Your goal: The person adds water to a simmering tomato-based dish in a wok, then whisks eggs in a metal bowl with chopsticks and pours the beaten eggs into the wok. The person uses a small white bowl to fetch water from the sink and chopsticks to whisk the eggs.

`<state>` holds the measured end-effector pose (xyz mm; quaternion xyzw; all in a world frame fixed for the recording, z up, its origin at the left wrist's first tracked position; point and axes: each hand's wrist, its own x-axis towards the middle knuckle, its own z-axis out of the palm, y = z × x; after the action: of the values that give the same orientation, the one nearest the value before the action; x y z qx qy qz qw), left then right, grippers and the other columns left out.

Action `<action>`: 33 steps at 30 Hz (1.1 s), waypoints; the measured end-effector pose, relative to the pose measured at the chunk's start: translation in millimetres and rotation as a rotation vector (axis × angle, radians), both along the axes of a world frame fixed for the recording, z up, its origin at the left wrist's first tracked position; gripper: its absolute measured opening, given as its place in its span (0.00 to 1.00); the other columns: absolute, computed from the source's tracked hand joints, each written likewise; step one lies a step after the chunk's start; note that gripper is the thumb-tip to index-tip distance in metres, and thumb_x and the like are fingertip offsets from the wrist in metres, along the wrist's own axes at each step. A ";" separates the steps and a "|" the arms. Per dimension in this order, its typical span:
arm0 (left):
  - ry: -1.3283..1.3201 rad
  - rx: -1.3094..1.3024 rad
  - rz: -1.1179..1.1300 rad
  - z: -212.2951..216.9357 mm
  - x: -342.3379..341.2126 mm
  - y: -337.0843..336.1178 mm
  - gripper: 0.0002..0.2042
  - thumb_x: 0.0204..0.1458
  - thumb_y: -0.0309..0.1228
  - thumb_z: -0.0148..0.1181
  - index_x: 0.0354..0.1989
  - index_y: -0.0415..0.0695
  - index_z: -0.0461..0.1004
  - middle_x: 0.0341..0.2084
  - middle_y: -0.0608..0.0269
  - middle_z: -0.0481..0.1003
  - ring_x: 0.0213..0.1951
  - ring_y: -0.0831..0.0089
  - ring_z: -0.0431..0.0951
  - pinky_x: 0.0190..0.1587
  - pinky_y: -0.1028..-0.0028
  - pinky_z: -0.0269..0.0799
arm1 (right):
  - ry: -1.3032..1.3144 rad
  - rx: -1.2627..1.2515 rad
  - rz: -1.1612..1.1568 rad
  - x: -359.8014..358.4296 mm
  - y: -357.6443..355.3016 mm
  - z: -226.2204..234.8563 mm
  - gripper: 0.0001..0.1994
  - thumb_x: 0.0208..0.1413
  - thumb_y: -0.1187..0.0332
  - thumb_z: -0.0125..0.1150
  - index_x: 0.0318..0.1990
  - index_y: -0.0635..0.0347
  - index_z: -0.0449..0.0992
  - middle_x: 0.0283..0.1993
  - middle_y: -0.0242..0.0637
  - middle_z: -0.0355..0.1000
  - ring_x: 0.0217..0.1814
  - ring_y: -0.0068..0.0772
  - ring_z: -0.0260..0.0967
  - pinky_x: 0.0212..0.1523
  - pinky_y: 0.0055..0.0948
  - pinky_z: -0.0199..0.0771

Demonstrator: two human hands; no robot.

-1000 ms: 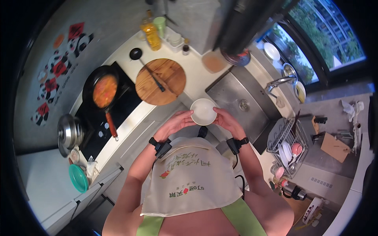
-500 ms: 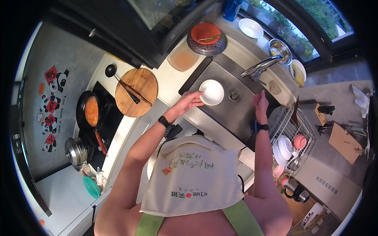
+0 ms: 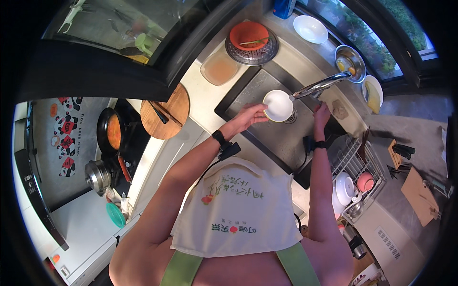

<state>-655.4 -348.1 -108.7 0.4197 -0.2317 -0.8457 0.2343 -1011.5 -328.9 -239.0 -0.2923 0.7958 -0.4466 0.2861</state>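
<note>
In my left hand [image 3: 252,116] is a small white bowl [image 3: 278,106], gripped by its rim with the thumb and fingers. The bowl is tilted over the sink [image 3: 260,131], under the spout of the chrome faucet [image 3: 324,82], and partly covers the drain [image 3: 290,117]. My right hand [image 3: 322,117] reaches to the faucet's base at the sink's far right. Its fingers are curled at the end of the faucet handle [image 3: 315,94]; the contact itself is small and partly hidden. Whether water runs into the bowl is hard to see.
Right of the sink stands a dish rack [image 3: 350,157] with bowls. Along the window ledge are a white bowl [image 3: 310,29], a metal bowl [image 3: 349,62] and a plate [image 3: 374,93]. An orange bowl [image 3: 248,34] sits far left of the sink; a pan [image 3: 110,131] is on the stove.
My left hand has carried the white bowl right and slightly away, under the spout. My right hand has closed in on the faucet handle. The view has shifted a little.
</note>
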 end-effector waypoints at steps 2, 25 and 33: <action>0.007 0.009 0.003 -2.6 -4.1 -1.7 0.19 0.63 0.35 0.62 0.56 0.35 0.71 0.52 0.54 0.79 0.54 0.66 0.81 0.59 0.65 0.79 | -0.242 0.002 -0.074 17.2 2.2 1.3 0.25 0.72 0.48 0.47 0.43 0.65 0.78 0.32 0.38 0.78 0.27 0.28 0.74 0.24 0.29 0.72; 0.043 0.032 0.012 -10.5 -17.3 -0.2 0.18 0.63 0.34 0.59 0.56 0.35 0.71 0.51 0.54 0.79 0.52 0.66 0.82 0.59 0.65 0.79 | -0.159 -0.047 -0.030 33.3 33.2 36.2 0.24 0.68 0.45 0.60 0.30 0.58 0.73 0.25 0.27 0.70 0.25 0.17 0.68 0.24 0.21 0.65; 0.033 0.018 0.011 -1.7 -17.6 -0.1 0.19 0.63 0.34 0.59 0.57 0.35 0.71 0.51 0.53 0.79 0.53 0.65 0.82 0.60 0.64 0.79 | -0.141 -0.061 -0.011 25.1 35.0 21.6 0.24 0.67 0.45 0.61 0.32 0.59 0.75 0.25 0.27 0.70 0.24 0.17 0.67 0.23 0.21 0.65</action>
<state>-673.0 -348.2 -110.3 0.4092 -0.2180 -0.8533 0.2387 -986.5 -293.9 -217.4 -0.2643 0.7612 -0.4915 0.3302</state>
